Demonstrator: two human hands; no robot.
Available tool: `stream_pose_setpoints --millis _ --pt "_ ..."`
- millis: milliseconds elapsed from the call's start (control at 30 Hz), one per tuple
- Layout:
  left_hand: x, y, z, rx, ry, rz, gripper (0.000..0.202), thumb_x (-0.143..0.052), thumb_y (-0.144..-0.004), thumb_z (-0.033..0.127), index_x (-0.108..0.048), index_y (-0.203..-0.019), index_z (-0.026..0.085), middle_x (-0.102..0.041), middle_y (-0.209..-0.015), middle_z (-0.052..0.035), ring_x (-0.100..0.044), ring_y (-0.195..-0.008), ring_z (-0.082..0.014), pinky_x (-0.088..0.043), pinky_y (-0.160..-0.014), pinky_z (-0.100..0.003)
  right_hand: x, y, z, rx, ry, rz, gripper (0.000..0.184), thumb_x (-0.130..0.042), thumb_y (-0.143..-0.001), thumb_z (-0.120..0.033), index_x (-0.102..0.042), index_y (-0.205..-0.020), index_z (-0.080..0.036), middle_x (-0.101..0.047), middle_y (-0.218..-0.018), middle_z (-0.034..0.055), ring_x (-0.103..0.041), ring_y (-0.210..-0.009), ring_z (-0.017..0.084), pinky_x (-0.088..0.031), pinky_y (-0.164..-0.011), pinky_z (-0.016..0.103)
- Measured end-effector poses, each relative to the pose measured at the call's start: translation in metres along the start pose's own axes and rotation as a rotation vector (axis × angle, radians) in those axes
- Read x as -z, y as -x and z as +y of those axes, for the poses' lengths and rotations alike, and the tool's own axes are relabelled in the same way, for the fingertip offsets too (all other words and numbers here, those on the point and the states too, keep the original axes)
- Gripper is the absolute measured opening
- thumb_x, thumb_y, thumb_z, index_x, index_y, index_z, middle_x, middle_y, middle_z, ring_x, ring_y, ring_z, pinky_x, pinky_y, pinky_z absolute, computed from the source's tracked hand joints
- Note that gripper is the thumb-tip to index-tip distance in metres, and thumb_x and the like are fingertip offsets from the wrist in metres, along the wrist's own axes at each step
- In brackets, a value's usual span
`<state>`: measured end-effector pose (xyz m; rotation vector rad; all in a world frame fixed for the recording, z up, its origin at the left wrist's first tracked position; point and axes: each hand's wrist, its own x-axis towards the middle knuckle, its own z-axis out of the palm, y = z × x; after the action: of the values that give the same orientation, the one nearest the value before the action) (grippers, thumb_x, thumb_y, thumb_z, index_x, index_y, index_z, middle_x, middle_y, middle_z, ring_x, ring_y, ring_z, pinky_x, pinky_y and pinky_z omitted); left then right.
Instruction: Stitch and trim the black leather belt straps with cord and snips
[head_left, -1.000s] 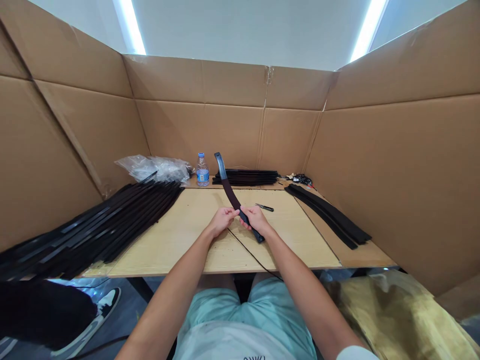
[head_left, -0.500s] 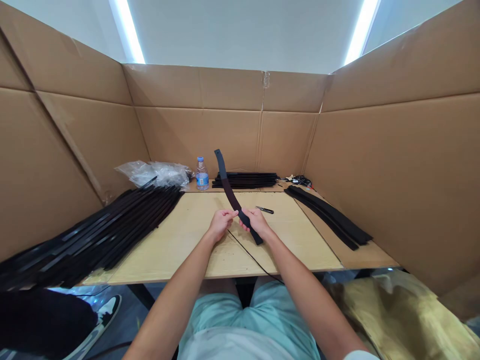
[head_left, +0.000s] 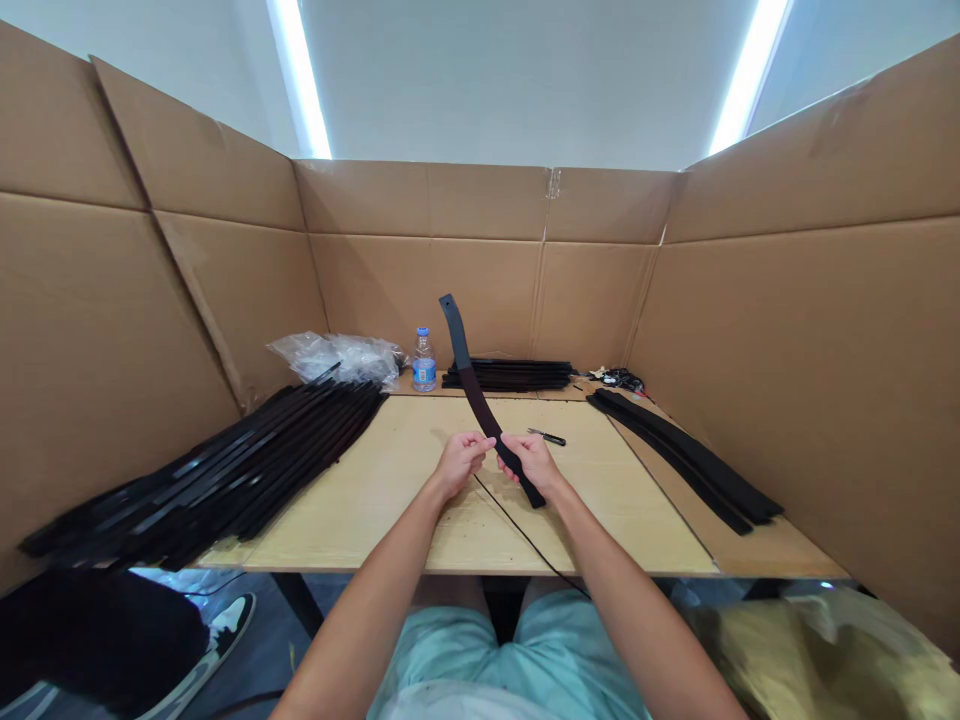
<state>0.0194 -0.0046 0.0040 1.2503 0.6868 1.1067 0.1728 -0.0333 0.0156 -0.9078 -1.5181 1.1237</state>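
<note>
A long, curved dark strip (head_left: 480, 400) stands up from my hands, its far end a paler blue-grey; its material is hard to tell. My left hand (head_left: 461, 463) is pinching the strip from the left with its fingertips. Just beside it, my right hand (head_left: 534, 463) grips the lower part, and the strip's bottom end sticks out below that hand. Both hands are above the pale wooden tabletop (head_left: 600, 510). A small black-handled cutter (head_left: 547, 436) lies just beyond my right hand, not touching it.
Large heaps of dark strips lie at the left (head_left: 247, 460), back (head_left: 510, 375) and right (head_left: 682, 455). A water bottle (head_left: 424, 362) and crumpled clear plastic (head_left: 337, 358) stand at the back. A thin black cable (head_left: 521, 535) crosses the table. Cardboard walls (head_left: 480, 290) surround the table.
The whole scene has shifted right and down in view as my head moved. Both hands still hold the strip, which now stands slightly more upright.
</note>
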Motion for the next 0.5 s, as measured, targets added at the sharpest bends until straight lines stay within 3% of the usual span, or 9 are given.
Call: stream_pose_setpoints --millis 267,400,500 --pt "-0.003 0.000 0.003 -0.067 0.028 0.037 0.026 -0.060 -0.086 0.026 -0.051 -0.066 0.013 -0.036 -0.049 0.0108 -0.024 -0.036 -0.0019 -0.021 -0.034 -0.016 -0.003 -0.003 0.002 0.119 -0.018 0.065 0.053 -0.059 -0.074 -0.064 -0.067 -0.062 -0.013 -0.051 -0.046 -0.0012 -0.040 -0.039 0.009 -0.033 -0.040 0.022" --pt "-0.007 0.002 0.008 -0.078 0.048 0.012 0.030 -0.080 -0.062 0.030 -0.062 -0.075 0.010 -0.046 -0.051 0.0083 -0.023 -0.037 -0.0005 -0.013 -0.037 -0.019 -0.005 -0.006 0.002 0.162 -0.033 0.078 0.047 -0.072 -0.065 -0.057 -0.073 -0.089 -0.017 -0.064 -0.065 0.0016 -0.054 -0.058 0.015 -0.046 -0.056 0.027" --pt "-0.009 0.005 0.012 -0.087 0.062 0.003 0.039 -0.083 -0.052 0.033 -0.066 -0.078 0.009 -0.048 -0.050 0.0066 -0.022 -0.038 -0.0005 -0.009 -0.040 -0.021 -0.006 -0.008 0.002 0.161 -0.045 0.074 0.044 -0.078 -0.059 -0.051 -0.074 -0.089 -0.018 -0.066 -0.071 0.0025 -0.057 -0.070 0.019 -0.047 -0.066 0.030"
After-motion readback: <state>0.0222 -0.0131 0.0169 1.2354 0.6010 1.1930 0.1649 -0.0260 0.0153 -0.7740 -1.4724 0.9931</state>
